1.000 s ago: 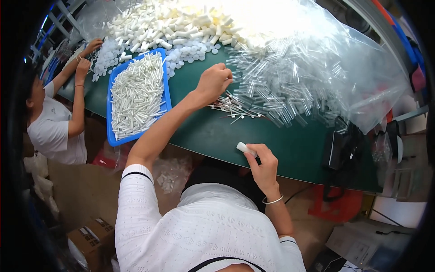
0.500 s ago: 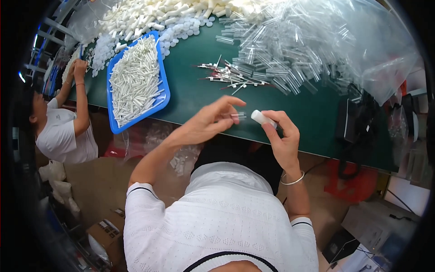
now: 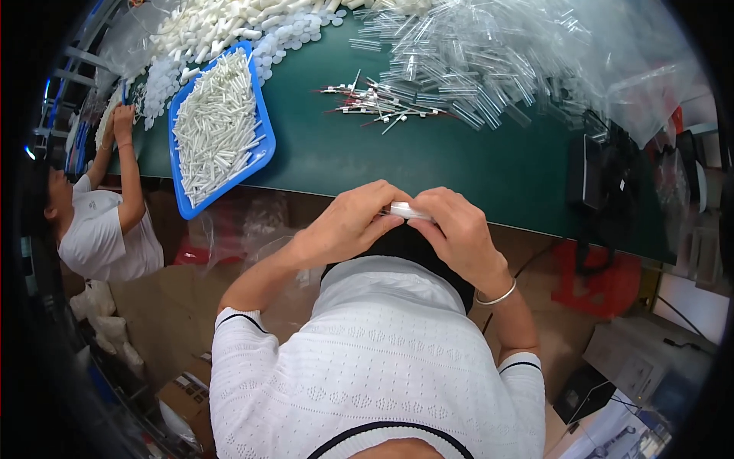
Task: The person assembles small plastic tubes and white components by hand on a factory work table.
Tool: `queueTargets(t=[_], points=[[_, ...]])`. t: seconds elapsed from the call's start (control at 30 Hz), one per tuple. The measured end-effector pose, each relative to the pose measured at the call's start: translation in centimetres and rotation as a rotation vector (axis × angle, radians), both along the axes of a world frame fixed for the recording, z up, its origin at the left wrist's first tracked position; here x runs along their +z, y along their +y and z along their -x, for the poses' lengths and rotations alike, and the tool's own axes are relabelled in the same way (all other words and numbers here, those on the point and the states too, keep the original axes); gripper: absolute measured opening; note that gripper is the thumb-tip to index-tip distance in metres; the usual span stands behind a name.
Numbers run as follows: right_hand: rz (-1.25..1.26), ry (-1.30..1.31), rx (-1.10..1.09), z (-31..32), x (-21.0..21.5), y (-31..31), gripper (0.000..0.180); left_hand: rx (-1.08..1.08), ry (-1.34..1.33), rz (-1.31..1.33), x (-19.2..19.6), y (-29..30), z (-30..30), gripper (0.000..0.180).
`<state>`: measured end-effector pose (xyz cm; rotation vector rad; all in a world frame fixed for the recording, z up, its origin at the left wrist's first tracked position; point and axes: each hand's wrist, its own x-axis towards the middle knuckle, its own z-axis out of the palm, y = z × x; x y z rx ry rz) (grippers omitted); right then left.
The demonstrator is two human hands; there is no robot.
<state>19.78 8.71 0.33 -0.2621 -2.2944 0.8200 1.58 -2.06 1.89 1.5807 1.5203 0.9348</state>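
Both my hands meet just off the near edge of the table, fingertips almost touching. A small white plastic cylinder lies sideways between them. My right hand is closed in a pinch on the cylinder's right part. From the other side my left hand closes on a short clear tube, whose end meets the cylinder; fingers mostly hide the tube. Beyond my hands, a loose bunch of thin white sticks with red ends lies on the green table.
A blue tray full of thin white rods stands at the left. Behind it are heaped white cylinders and translucent discs. Clear tubes and plastic bags fill the far right, beside a black box. A co-worker sits at far left.
My hands have come together and closer to my body. The white cylinder in my right hand now meets the clear tube from my left, whose fingers have closed in.
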Motion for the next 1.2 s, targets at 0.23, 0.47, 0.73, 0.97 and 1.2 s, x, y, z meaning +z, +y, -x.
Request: queueTargets(t=[0.23,0.47,0.73,0.97,1.2], points=[[0.913,-0.177,0.174,-1.3,0.2,-0.8,0.014,-0.121,-0.272,0.310,-0.1,-0.6,0.3,0.028],[1.120,-0.210,0.197,-2.1,-0.2,-1.0,0.013,-0.084,-0.111,0.149,-1.6,-1.8,-1.2,0.029],[1.055,-0.255,-0.019,-5.0,-3.8,-4.4,0.014,-0.088,-0.411,0.348,-4.9,-2.1,-3.5,0.019],[1.596,0.322,-0.276,-3.7,-6.5,-8.3,0.039,0.224,-0.921,0.549,-8.3,2.1,-8.9,0.024],[1.818,0.459,-0.230,-4.0,-6.8,-7.7,0.037,0.275,-0.901,0.568,-8.6,3.0,-9.7,0.033]])
